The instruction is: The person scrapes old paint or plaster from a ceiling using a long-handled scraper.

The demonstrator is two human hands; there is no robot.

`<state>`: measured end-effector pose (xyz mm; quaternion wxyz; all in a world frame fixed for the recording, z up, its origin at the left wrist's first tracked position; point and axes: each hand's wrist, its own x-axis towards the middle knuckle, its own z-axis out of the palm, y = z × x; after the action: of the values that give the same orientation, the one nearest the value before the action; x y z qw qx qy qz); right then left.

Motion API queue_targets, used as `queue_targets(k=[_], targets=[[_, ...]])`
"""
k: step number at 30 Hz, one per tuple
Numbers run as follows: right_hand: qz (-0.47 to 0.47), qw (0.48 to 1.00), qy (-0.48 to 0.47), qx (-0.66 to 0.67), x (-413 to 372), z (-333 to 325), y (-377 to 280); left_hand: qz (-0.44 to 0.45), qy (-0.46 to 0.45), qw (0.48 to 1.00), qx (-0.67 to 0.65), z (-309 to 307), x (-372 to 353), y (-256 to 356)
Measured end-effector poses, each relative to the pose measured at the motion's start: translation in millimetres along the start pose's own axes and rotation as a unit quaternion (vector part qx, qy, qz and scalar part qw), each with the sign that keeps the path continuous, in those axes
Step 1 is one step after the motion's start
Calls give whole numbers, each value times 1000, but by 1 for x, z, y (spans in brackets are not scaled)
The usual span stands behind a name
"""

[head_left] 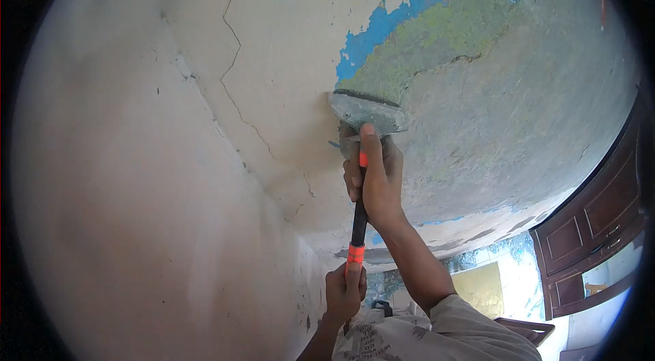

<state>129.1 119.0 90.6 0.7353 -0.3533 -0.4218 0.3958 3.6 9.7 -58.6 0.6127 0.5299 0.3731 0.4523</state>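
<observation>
A wall scraper (pixel 368 114) with a wide grey head and a dark blade is raised against the wall (pixel 300 40). Its black handle (pixel 359 224) has orange-red bands and runs down toward my body. My right hand (pixel 380 180) grips the handle just below the head, thumb laid along it. Lower down, my left hand (pixel 346 291) is wrapped round the handle's end by the lower orange band. The blade's edge lies at the bottom of a stripped patch (pixel 443 27), where green and grey show beside blue paint (pixel 396 23). Cream paint borders it on the left.
A long thin crack (pixel 235 98) runs down the cream paint. Further left, another wall (pixel 157 211) meets this one at a rough corner line. At the right stands a dark wooden door or cabinet (pixel 590 214) with panels. A yellowish panel (pixel 479 289) is low on the right.
</observation>
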Motion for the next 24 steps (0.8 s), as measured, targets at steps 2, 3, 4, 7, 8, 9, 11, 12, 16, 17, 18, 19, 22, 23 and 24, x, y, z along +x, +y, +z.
queue_targets(k=[2,3,4,7,8,9,11,12,16,17,18,19,22,23,24], targets=[[-2,1000,0,-20,3,-4,-3,-8,-1,1000,-9,4,1,-2],[-1,1000,1,-31,5,-5,-4,4,6,1000,5,6,3,4],[-11,1000,-4,-12,8,-5,-9,14,14,1000,20,8,5,16],[-20,1000,-6,20,11,0,-16,29,20,999,34,5,3,29],[-16,1000,1,11,9,-1,-11,36,18,999,34,4,3,31],[-14,1000,9,3,6,-1,-8,27,21,999,34,4,1,25],[-5,1000,14,5,0,-1,-4,13,23,999,35,3,0,7],[1,1000,17,5,-1,-3,-4,15,17,999,29,5,1,9],[2,1000,11,23,5,-2,-19,3,7,1000,24,10,-8,43],[2,999,9,41,6,2,-23,1,8,1000,26,10,-9,50],[0,998,6,58,6,5,-25,-2,13,1000,28,8,-11,50],[5,999,9,50,4,5,-20,-2,18,999,30,6,-11,48],[15,999,20,30,-1,2,-9,-34,18,999,9,5,-16,38],[18,999,23,25,-2,2,-13,-51,15,999,-4,6,-17,35],[23,999,26,20,-4,1,-17,-43,12,999,-4,11,-16,40]])
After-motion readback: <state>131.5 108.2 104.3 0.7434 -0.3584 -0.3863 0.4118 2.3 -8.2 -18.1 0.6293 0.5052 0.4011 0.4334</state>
